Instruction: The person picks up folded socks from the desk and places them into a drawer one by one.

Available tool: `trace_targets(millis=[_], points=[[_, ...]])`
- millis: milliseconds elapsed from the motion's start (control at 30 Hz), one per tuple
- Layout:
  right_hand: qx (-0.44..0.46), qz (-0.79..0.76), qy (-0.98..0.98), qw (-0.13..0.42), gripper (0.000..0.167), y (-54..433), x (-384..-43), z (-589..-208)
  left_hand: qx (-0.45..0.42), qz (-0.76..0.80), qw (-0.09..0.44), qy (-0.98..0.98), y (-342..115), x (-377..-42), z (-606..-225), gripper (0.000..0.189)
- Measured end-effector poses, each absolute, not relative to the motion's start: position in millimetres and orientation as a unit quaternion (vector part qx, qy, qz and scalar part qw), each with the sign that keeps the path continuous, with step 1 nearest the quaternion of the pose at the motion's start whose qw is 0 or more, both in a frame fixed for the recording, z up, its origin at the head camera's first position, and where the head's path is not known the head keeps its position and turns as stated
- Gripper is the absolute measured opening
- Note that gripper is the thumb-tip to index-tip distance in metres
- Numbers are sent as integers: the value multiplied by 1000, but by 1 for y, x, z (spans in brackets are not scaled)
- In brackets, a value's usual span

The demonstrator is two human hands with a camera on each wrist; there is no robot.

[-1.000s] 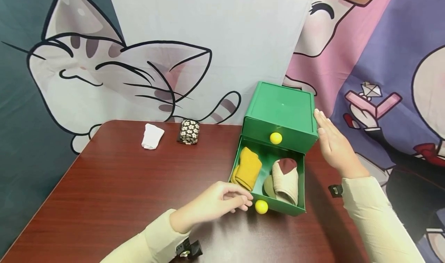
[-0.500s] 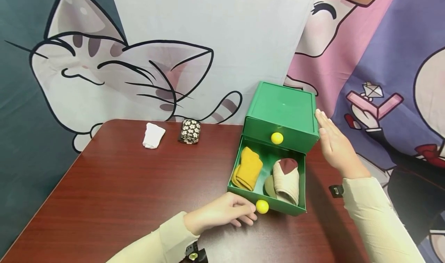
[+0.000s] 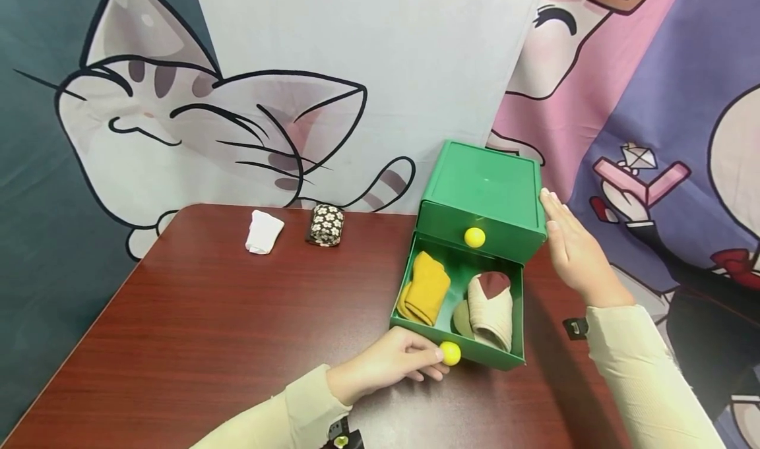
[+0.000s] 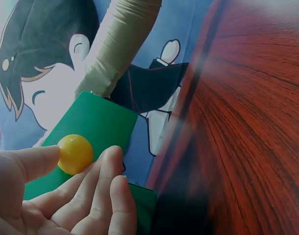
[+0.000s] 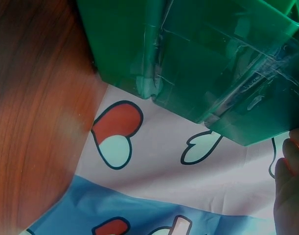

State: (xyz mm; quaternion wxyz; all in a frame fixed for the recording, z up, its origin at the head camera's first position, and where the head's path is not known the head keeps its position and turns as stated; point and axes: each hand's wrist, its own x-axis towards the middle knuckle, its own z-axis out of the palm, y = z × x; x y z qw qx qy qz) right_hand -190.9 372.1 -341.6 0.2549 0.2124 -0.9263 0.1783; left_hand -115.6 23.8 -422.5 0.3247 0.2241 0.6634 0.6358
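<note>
A green two-drawer box [image 3: 488, 179] stands at the back right of the table. Its lower drawer [image 3: 456, 271] is pulled out, holding a folded yellow sock [image 3: 425, 289] on the left and a rolled cream sock with a maroon patch [image 3: 490, 309] on the right. My left hand [image 3: 394, 363] pinches the yellow knob [image 3: 450, 353] of this drawer between thumb and index finger; the same knob [image 4: 76, 154] shows close up in the left wrist view. My right hand [image 3: 578, 254] rests with straight fingers against the box's right side. The upper drawer, with its own yellow knob [image 3: 474, 238], is closed.
Toward the back of the brown table [image 3: 237, 330] lie a folded white sock [image 3: 264, 232] and a rolled black sock with white flowers [image 3: 326, 225]. A printed cloth [image 3: 380, 53] hangs behind. Clear tape covers parts of the box's side [image 5: 188, 68].
My left hand has moved right along the lower drawer's front, from the drawer's left corner to the yellow knob, which it now pinches. My right hand stays against the box.
</note>
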Motion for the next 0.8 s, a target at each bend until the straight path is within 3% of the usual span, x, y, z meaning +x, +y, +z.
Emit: trace_targets(millis=[800], points=[[216,184,-922,262,48,373,-192,-343,237,652,247,677,48,-146,-417,29]])
